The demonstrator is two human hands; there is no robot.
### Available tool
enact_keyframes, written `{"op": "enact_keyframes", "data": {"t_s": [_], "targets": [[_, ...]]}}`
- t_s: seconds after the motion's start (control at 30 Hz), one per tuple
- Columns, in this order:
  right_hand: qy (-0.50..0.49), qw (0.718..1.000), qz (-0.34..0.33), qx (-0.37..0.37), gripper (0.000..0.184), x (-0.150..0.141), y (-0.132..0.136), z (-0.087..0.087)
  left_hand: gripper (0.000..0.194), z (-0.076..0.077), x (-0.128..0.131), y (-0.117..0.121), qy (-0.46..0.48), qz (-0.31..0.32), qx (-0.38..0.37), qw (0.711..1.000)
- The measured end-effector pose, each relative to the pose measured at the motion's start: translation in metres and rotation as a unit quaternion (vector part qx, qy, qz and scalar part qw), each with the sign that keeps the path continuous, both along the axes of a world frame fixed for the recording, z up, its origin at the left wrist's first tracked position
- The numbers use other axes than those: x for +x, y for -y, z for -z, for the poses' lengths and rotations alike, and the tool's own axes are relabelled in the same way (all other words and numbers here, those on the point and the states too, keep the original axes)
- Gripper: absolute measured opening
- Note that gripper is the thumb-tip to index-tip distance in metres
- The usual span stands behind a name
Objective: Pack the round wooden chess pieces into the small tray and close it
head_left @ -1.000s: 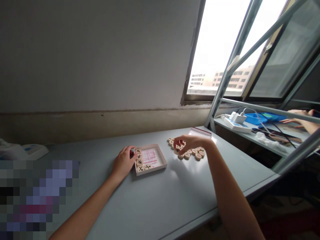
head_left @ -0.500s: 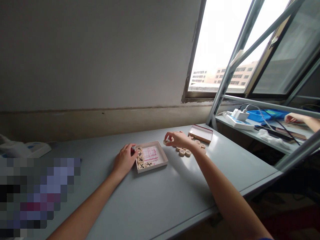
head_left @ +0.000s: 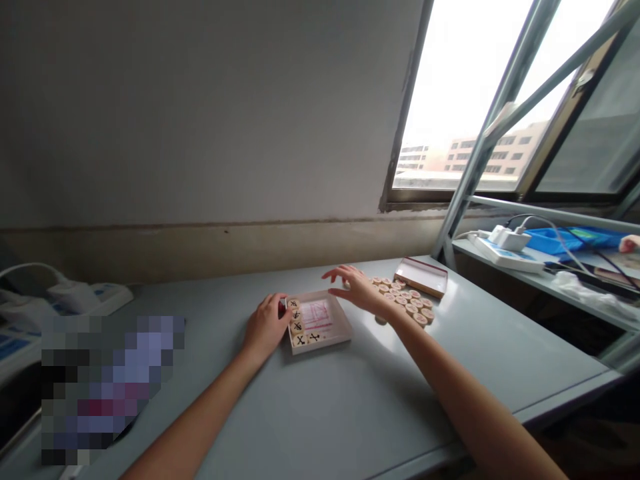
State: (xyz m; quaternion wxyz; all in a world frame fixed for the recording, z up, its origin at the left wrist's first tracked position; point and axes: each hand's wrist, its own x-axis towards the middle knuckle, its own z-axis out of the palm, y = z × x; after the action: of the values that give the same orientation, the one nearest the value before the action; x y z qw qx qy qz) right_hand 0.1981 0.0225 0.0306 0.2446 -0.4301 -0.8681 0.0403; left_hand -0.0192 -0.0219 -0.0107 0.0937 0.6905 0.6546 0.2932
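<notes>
A shallow open box (head_left: pixel 344 321) rests on the desk, its floor marked with pink lines. Round wooden Chinese chess pieces (head_left: pixel 298 327) with black characters line its left side and near left corner. My left hand (head_left: pixel 267 323) grips the box's left wall, thumb on the rim and fingers outside. Over the box's far right corner hovers my right hand (head_left: pixel 356 288), fingers apart, with no piece visible between them. To its right, many pieces with reddish characters (head_left: pixel 413 303) are clustered on the desk, some partly hidden by my right hand and wrist.
A box lid (head_left: pixel 423 275) lies inside-up behind the loose pieces. Power strips with plugged-in chargers stand at the far left (head_left: pixel 107 299) and on the neighbouring desk (head_left: pixel 510 250). A blue tray (head_left: pixel 550 240) and another person's hand (head_left: pixel 629 243) are at right. A metal frame post (head_left: pixel 463 180) rises behind.
My right hand's fingers have gone from pinching a piece to spread apart, nearer the box. The whole view has shifted, so things appear farther right. My left hand keeps its hold on the box.
</notes>
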Motion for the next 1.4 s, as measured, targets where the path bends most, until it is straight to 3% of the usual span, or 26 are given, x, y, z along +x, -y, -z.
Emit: {"op": "enact_keyframes", "data": {"t_s": [0.13, 0.33, 0.43, 0.53, 0.7, 0.87, 0.97, 1.1, 1.23, 1.4], "targets": [[0.092, 0.990, -0.104, 0.024, 0.028, -0.036, 0.023, 0.005, 0.026, -0.001, 0.000, 0.000, 0.003, 0.005, -0.008, 1.000], [0.102, 0.988, -0.117, -0.008, 0.029, -0.038, 0.029, 0.005, 0.026, -0.003, 0.001, 0.002, 0.003, -0.001, -0.012, 1.000], [0.078, 0.979, -0.162, -0.093, 0.027, -0.029, 0.027, -0.004, 0.025, -0.003, 0.001, 0.002, 0.002, 0.000, -0.007, 1.000], [0.062, 0.948, -0.248, -0.191, 0.021, -0.025, 0.025, -0.010, 0.025, -0.002, 0.001, 0.002, 0.000, 0.001, 0.003, 1.000], [0.049, 0.929, -0.291, -0.223, 0.026, -0.023, 0.022, -0.007, 0.025, -0.001, 0.000, 0.001, -0.012, 0.000, 0.004, 1.000], [0.052, 0.947, -0.252, -0.191, 0.030, -0.024, 0.018, 0.001, 0.025, 0.001, -0.001, 0.000, -0.007, 0.000, 0.007, 1.000], [0.038, 0.957, -0.223, -0.180, 0.024, -0.018, 0.014, -0.003, 0.025, 0.002, 0.000, 0.000, -0.015, -0.002, 0.009, 1.000], [0.024, 0.985, -0.098, -0.140, 0.022, 0.008, 0.004, -0.012, 0.026, 0.001, 0.000, 0.001, -0.021, -0.001, 0.006, 1.000], [0.111, 0.991, 0.058, -0.036, 0.017, 0.033, -0.007, -0.004, 0.025, -0.001, 0.000, 0.002, -0.022, 0.001, 0.004, 1.000], [0.149, 0.982, 0.107, 0.036, 0.021, 0.040, -0.009, 0.003, 0.025, -0.002, -0.001, 0.002, -0.025, 0.005, 0.002, 1.000]]}}
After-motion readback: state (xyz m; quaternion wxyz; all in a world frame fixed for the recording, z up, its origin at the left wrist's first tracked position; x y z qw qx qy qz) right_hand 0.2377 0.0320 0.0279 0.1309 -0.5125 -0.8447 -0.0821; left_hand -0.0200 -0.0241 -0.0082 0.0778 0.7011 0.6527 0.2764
